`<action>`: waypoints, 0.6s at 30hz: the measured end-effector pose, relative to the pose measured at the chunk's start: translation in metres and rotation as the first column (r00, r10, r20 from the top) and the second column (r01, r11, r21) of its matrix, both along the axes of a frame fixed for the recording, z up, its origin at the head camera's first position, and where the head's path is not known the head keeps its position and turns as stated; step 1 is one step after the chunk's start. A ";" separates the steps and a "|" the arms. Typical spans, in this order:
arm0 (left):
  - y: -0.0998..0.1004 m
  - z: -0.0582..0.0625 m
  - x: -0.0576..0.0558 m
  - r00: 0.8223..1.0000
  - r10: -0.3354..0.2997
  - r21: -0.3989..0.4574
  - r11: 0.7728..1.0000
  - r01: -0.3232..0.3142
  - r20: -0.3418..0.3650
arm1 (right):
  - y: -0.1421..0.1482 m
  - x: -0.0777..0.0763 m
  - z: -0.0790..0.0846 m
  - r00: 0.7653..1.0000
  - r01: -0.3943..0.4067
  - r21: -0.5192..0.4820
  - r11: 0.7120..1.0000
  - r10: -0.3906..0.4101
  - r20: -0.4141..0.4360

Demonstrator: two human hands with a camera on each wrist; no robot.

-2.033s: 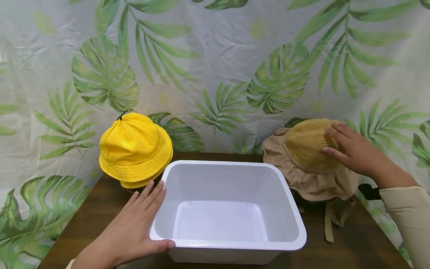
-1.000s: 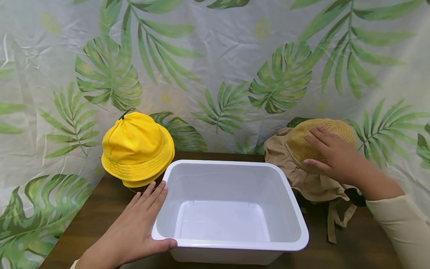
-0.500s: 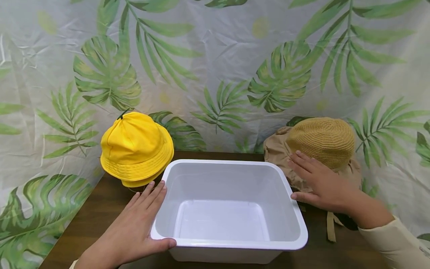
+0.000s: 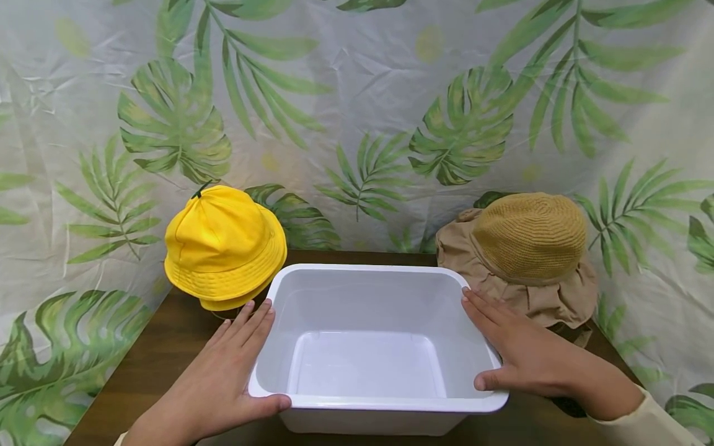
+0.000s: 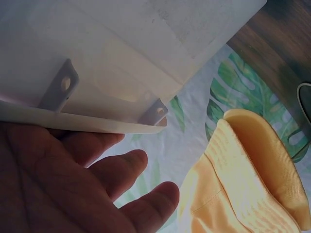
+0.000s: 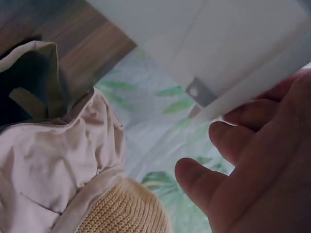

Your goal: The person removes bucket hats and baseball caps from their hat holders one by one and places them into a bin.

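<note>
"one white tub [image 4: 357,403] is sitting near, with a yellow hat [image 4: 223,235] resting far left and a tan hat [image 4: 530,238] far right. is anything clasping the tub?"

"not clasping, no. the left hand [image 4: 225,371] is lying on the left rim, fingers straight; the right hand [image 4: 524,353] is mirroring it on the right rim, also unfurled. neither is holding anything."

"how should they be steadying it?"

"pressing evenly from both sides, i'd say; uneven pushing could be skewing it."
</note>
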State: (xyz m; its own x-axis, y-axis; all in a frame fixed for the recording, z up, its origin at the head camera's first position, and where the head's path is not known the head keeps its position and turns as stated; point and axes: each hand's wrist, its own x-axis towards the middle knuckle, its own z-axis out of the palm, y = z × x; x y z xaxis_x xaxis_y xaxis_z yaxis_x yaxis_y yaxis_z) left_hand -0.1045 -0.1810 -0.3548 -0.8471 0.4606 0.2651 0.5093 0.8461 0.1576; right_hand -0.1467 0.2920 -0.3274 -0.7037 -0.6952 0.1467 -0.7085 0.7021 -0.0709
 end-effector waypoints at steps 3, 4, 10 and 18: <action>0.000 0.000 0.000 1.000 0.001 0.002 1.000 -0.001 -0.002 | 0.000 0.002 -0.002 1.000 -0.022 -0.013 1.000 0.022 -0.002; 0.000 0.000 0.000 1.000 0.002 0.003 1.000 -0.002 -0.002 | 0.000 0.002 -0.003 1.000 -0.024 -0.018 1.000 0.025 0.003; -0.001 0.001 0.001 1.000 -0.002 0.007 1.000 0.002 -0.010 | -0.001 0.003 -0.005 1.000 -0.010 -0.033 0.999 0.010 0.014; 0.000 0.001 0.001 1.000 -0.006 0.005 1.000 0.006 -0.015 | 0.000 0.008 -0.007 1.000 0.021 -0.029 0.999 -0.021 -0.002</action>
